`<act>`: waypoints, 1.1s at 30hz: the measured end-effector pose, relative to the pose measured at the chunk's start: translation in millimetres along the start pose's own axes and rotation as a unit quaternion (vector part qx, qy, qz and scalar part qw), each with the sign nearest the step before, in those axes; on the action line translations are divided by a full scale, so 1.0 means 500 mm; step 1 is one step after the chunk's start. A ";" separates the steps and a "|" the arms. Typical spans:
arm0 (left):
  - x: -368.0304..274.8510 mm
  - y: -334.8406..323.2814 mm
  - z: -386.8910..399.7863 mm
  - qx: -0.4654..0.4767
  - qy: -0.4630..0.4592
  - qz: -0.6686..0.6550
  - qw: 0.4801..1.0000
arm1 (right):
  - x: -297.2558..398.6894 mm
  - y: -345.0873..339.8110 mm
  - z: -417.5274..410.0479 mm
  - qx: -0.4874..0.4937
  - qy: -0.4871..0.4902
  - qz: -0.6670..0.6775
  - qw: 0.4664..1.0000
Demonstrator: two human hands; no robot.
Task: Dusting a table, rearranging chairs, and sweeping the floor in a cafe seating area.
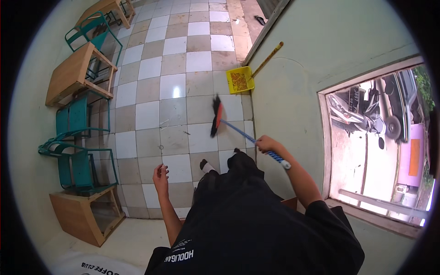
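Observation:
My right hand (266,144) grips the blue patterned handle of a broom (240,132) near its upper end. The broom's red head with black bristles (216,118) is over the tiled floor, ahead of my feet, and looks slightly blurred. My left hand (161,172) hangs free over the floor with its fingers partly curled and apart, holding nothing. Beyond the broom head, a yellow dustpan (240,80) stands by the right wall, its patterned long handle leaning towards that wall. Small bits of debris (165,122) lie on the tiles left of the broom.
Along the left wall stand wooden tables (70,77) and green metal-framed chairs (77,117). A doorway with a wooden frame (264,34) opens at the upper right, with a dark sandal (259,20) outside. A window on the right shows a parked motorcycle (350,113) and a vehicle.

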State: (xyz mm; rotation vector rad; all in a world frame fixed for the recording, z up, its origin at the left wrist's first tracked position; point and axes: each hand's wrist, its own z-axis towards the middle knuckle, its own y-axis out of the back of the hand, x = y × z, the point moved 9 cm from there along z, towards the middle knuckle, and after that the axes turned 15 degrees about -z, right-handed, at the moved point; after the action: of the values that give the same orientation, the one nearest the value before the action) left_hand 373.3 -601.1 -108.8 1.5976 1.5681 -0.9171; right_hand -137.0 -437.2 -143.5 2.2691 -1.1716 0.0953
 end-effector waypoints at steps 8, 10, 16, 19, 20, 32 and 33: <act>-0.053 -0.075 -0.006 -0.044 -0.022 0.001 0.999 | -0.165 0.252 0.065 -0.080 -0.014 -0.319 0.944; -0.063 -0.134 0.006 -0.039 -0.030 0.000 0.999 | -0.212 0.251 0.141 -0.065 0.026 -0.337 0.939; -0.065 -0.239 -0.043 -0.082 -0.017 -0.004 0.997 | -0.031 0.176 0.211 -0.144 0.058 -0.197 0.968; -0.064 -0.283 -0.065 -0.107 -0.014 -0.016 0.994 | 0.065 0.188 0.227 -0.101 0.098 -0.215 0.966; -0.067 -0.302 -0.069 -0.110 -0.012 -0.017 0.994 | 0.076 0.199 0.244 -0.059 0.106 -0.167 0.978; 0.010 -0.262 -0.140 -0.202 -0.013 -0.057 0.978 | -0.050 0.376 0.127 0.058 0.059 -0.033 0.996; 0.009 -0.255 -0.139 -0.201 -0.024 -0.049 0.978 | -0.062 0.380 0.117 0.058 0.047 -0.040 0.996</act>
State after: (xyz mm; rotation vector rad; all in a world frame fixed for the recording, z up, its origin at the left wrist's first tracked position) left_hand 246.4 -536.9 -79.0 1.2149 1.6832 -0.6320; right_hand -313.1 -530.3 -114.3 2.3828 -1.0494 0.2430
